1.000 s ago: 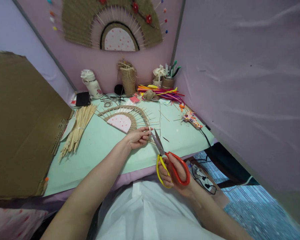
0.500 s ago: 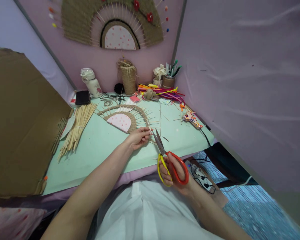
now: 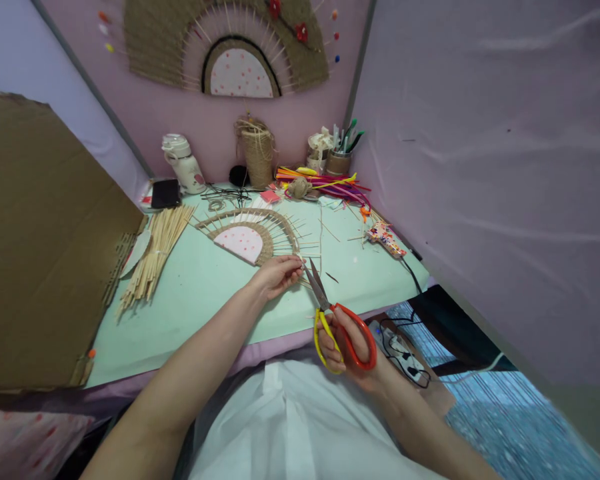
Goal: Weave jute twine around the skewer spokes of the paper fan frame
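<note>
My right hand (image 3: 347, 343) grips scissors (image 3: 323, 297) with one red and one yellow handle loop. Their blades are parted and point up and away, with the left tip close to my left fingertips. My left hand (image 3: 280, 275) is closed in a pinch at the lower right end of a half-round fan (image 3: 267, 243). What the pinch holds is small and pale, and I cannot make it out. Thin sticks radiate from the fan's pink-dotted white centre (image 3: 239, 242), with brown twine woven around the centre and in an outer band.
A bundle of thin sticks (image 3: 155, 260) lies left, beside a cardboard sheet (image 3: 45, 247). Behind stand a white bottle (image 3: 183, 163), a twine spool (image 3: 257, 157) and colourful pipe cleaners (image 3: 330, 183). A patterned glue gun (image 3: 385, 239) with a cord rests at the right.
The scissors have shifted very slightly left, their tips closer to my left fingertips. My left hand stays pinched at the same end of the fan.
</note>
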`<action>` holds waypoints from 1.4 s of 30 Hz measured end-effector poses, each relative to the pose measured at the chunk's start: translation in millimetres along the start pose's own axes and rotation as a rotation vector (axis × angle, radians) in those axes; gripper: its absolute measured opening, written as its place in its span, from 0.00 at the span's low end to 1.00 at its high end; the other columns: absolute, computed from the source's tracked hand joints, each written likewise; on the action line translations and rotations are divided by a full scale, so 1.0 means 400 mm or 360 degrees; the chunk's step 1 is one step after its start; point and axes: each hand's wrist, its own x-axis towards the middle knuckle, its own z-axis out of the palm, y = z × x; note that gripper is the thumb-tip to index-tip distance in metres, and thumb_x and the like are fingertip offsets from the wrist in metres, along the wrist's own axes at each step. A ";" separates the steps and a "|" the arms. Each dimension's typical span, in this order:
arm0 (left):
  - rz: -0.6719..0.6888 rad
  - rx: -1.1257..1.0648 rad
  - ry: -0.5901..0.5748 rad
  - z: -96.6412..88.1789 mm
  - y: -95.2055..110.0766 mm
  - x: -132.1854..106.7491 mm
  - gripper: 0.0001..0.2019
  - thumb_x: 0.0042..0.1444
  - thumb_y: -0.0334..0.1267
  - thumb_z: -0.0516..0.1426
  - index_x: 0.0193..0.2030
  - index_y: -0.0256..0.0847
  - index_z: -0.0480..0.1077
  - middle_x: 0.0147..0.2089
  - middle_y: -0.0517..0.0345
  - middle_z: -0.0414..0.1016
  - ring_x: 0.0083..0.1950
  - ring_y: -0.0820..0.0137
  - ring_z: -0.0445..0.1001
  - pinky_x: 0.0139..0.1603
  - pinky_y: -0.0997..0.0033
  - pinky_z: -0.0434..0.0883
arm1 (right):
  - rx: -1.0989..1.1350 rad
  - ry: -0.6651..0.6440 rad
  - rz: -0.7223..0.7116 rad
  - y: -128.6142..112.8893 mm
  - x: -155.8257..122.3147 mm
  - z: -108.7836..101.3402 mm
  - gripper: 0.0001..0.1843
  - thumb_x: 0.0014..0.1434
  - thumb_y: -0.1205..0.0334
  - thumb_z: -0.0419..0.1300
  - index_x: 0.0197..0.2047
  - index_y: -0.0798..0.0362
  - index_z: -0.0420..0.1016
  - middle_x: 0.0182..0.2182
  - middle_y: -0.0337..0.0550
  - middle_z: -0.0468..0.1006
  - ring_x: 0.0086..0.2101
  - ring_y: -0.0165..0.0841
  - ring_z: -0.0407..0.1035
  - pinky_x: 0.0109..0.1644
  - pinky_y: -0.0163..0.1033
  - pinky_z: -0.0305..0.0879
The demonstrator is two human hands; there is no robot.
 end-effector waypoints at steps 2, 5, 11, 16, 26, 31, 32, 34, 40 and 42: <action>-0.0013 -0.0009 0.0010 0.000 0.001 0.000 0.04 0.54 0.21 0.55 0.32 0.29 0.70 0.24 0.57 0.69 0.23 0.81 0.71 0.22 0.88 0.69 | 0.0008 0.0021 -0.0003 0.000 -0.001 0.003 0.21 0.56 0.43 0.57 0.34 0.54 0.66 0.17 0.32 0.60 0.16 0.22 0.51 0.16 0.28 0.45; -0.0018 -0.0022 0.0016 -0.001 0.000 0.000 0.04 0.53 0.21 0.56 0.32 0.29 0.69 0.24 0.57 0.70 0.23 0.81 0.72 0.22 0.88 0.69 | 0.0021 0.0012 -0.0003 -0.001 -0.002 0.003 0.21 0.56 0.42 0.57 0.34 0.54 0.66 0.18 0.32 0.61 0.16 0.22 0.51 0.16 0.28 0.45; -0.0004 -0.0030 0.0031 -0.001 0.000 -0.002 0.04 0.54 0.20 0.55 0.32 0.29 0.69 0.24 0.57 0.70 0.23 0.81 0.72 0.23 0.88 0.69 | -0.0022 -0.0025 0.0000 0.001 -0.004 -0.003 0.21 0.57 0.42 0.55 0.33 0.55 0.67 0.18 0.32 0.60 0.15 0.22 0.49 0.15 0.28 0.44; 0.0028 -0.0051 0.0053 -0.003 0.001 -0.003 0.05 0.53 0.20 0.56 0.32 0.30 0.69 0.24 0.57 0.71 0.24 0.80 0.72 0.23 0.87 0.70 | -0.0045 -0.0052 0.0011 0.002 -0.009 -0.011 0.22 0.59 0.42 0.53 0.35 0.55 0.68 0.19 0.33 0.60 0.16 0.21 0.49 0.15 0.28 0.44; -0.0010 -0.0074 0.0023 0.001 0.008 -0.003 0.06 0.54 0.20 0.54 0.30 0.29 0.69 0.25 0.56 0.70 0.22 0.82 0.71 0.22 0.89 0.69 | -0.0053 -0.0053 0.0041 -0.003 -0.011 -0.004 0.22 0.59 0.43 0.52 0.34 0.56 0.69 0.18 0.33 0.59 0.16 0.21 0.48 0.15 0.28 0.42; -0.0042 -0.0055 0.0054 0.004 0.012 -0.005 0.07 0.56 0.22 0.54 0.29 0.28 0.69 0.26 0.54 0.72 0.22 0.82 0.71 0.21 0.89 0.68 | -0.0057 -0.0041 0.0024 -0.005 -0.011 -0.001 0.21 0.60 0.44 0.52 0.34 0.56 0.69 0.18 0.34 0.60 0.16 0.21 0.49 0.15 0.28 0.43; -0.0047 -0.0054 0.0068 0.004 0.013 -0.005 0.07 0.56 0.22 0.53 0.29 0.28 0.69 0.26 0.53 0.72 0.22 0.82 0.71 0.21 0.89 0.68 | -0.0053 -0.0037 0.0019 -0.005 -0.011 0.000 0.21 0.60 0.44 0.52 0.34 0.56 0.69 0.19 0.34 0.60 0.16 0.21 0.49 0.16 0.28 0.43; -0.0053 -0.0052 0.0075 0.005 0.013 -0.006 0.07 0.56 0.22 0.53 0.29 0.29 0.69 0.26 0.53 0.73 0.22 0.81 0.71 0.21 0.88 0.68 | -0.0044 -0.0037 0.0011 -0.007 -0.011 0.000 0.21 0.60 0.44 0.52 0.34 0.56 0.69 0.18 0.33 0.59 0.16 0.21 0.48 0.15 0.28 0.42; -0.0050 -0.0049 0.0040 -0.001 0.011 -0.002 0.06 0.55 0.22 0.55 0.28 0.30 0.69 0.27 0.53 0.73 0.22 0.81 0.71 0.20 0.88 0.67 | -0.0052 -0.0016 0.0018 -0.014 -0.011 0.003 0.20 0.59 0.44 0.53 0.34 0.55 0.68 0.18 0.34 0.60 0.16 0.22 0.49 0.16 0.28 0.43; -0.0049 -0.0048 0.0030 -0.004 0.010 -0.001 0.06 0.55 0.22 0.55 0.28 0.30 0.69 0.27 0.53 0.73 0.22 0.81 0.71 0.19 0.88 0.67 | -0.0069 0.0021 0.0028 -0.016 -0.011 0.005 0.20 0.59 0.44 0.54 0.33 0.55 0.68 0.18 0.33 0.59 0.15 0.22 0.49 0.15 0.29 0.42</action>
